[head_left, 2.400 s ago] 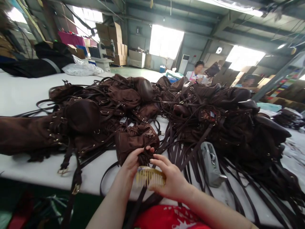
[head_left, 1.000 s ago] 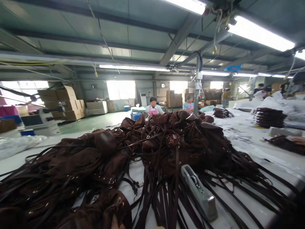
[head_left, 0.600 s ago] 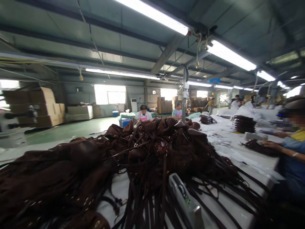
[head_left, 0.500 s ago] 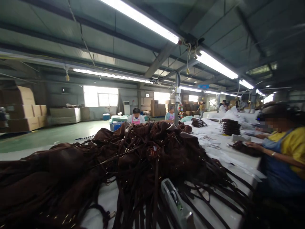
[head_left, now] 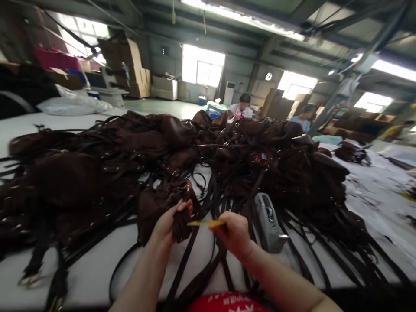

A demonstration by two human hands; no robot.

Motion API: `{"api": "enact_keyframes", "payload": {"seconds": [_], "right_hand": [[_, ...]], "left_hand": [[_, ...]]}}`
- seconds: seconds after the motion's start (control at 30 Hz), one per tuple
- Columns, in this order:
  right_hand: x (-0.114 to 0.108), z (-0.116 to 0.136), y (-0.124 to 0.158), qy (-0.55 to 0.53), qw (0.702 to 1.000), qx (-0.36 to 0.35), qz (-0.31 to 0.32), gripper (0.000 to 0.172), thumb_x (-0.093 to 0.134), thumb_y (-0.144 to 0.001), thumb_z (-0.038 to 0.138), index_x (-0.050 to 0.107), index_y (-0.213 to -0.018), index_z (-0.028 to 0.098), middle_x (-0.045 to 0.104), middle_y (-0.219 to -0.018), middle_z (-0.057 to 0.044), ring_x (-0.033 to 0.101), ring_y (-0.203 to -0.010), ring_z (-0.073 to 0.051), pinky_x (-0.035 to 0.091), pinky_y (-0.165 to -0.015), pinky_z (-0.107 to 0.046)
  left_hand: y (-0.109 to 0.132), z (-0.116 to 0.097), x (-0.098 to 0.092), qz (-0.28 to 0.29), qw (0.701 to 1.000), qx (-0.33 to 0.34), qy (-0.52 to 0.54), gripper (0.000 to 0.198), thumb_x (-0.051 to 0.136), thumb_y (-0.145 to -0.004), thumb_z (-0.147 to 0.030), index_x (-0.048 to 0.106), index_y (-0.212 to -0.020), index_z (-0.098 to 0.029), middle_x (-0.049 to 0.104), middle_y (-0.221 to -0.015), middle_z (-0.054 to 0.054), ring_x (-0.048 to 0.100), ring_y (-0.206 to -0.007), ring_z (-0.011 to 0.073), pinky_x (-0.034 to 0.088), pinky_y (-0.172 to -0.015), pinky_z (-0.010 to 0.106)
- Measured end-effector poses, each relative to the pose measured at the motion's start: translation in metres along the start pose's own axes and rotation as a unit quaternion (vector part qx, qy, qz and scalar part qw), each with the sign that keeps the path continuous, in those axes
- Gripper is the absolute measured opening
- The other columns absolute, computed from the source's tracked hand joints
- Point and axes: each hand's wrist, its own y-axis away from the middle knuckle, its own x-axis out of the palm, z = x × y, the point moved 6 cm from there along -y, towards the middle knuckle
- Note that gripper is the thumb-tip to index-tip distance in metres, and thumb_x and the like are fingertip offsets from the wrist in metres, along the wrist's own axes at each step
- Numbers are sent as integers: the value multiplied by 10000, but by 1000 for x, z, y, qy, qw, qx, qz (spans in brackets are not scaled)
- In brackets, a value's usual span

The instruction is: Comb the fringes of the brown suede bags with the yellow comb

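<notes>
Our left hand (head_left: 168, 222) is closed round the tassel (head_left: 180, 227), seemingly steadying it; our right hand (head_left: 235, 232) pinches the yellow comb (head_left: 202, 223).

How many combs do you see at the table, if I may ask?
1: the yellow comb, edge-on in the right hand, by the dark tassel in the left hand. The heaped bags could hide others.

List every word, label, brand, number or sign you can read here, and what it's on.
Nothing reads clearly.
Red shirt: white print, blurred and cut off by the bottom edge; unreadable.
Wall clock: any numerals are too small to read.
Pale tag-like patch among the brown bags: too small to tell whether it carries text.
</notes>
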Motion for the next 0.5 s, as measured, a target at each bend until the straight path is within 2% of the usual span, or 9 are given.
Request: {"api": "enact_keyframes", "payload": {"seconds": [0.1, 0.17, 0.27, 0.33, 0.37, 0.43, 0.5], "right_hand": [[21, -14, -16, -7, 996, 70, 63, 389, 460, -911, 507, 558, -748, 168, 571, -630, -11, 500, -554, -107, 308, -552, -219], [44, -13, -18, -1, 989, 72, 128, 390, 478, -898, 510, 551, -721, 170, 571, -637, -11, 498, -568, -112, 295, -553, -222], [75, 0, -6, -34, 969, 55, 239, 365, 528, -869, 488, 546, -697, 167, 546, -606, 10, 457, -536, -97, 262, -517, -218], [89, 13, 8, -94, 939, 45, 328, 367, 541, -854, 493, 555, -692, 164, 514, -573, 31, 414, -496, -78, 242, -481, -207], [93, 19, 15, -127, 918, 43, 373, 385, 534, -852, 511, 562, -693, 162, 496, -557, 40, 395, -478, -70, 237, -464, -200], [95, 27, 25, -162, 882, 42, 441, 447, 520, -832, 578, 578, -690, 158, 472, -534, 48, 375, -456, -62, 240, -440, -191], [90, 26, 26, -127, 877, 48, 460, 507, 527, -778, 656, 598, -688, 162, 486, -532, 41, 393, -463, -72, 256, -437, -195]], "left_hand": [[-1, 9, 4, 17, 1000, -21, -11, 206, 424, -902, -126, 586, -778, -92, 648, -811, 85, 662, -706, 152, 584, -684, 286], [0, 13, 7, 29, 999, -23, -4, 210, 411, -903, -126, 590, -800, -86, 654, -862, 107, 670, -764, 170, 584, -705, 296], [0, 10, 5, 55, 998, -10, 27, 302, 371, -909, -95, 499, -637, -132, 602, -705, 53, 664, -767, 145, 573, -744, 272], [-1, 9, 0, 72, 997, -31, 26, 344, 338, -926, -101, 445, -602, -149, 501, -586, -5, 601, -585, 67, 540, -601, 164], [-1, 11, -3, 81, 996, -46, 8, 357, 333, -935, -126, 427, -592, -153, 442, -542, -31, 514, -466, 33, 472, -476, 111], [-3, 16, -11, 87, 991, -69, -77, 397, 374, -942, -227, 381, -550, -165, 333, -480, -70, 298, -331, 9, 270, -303, 101], [-7, 17, -22, 53, 979, -33, -193, 471, 454, -910, -371, 317, -502, -180, 239, -446, -93, 174, -315, 14, 159, -277, 136]]}}
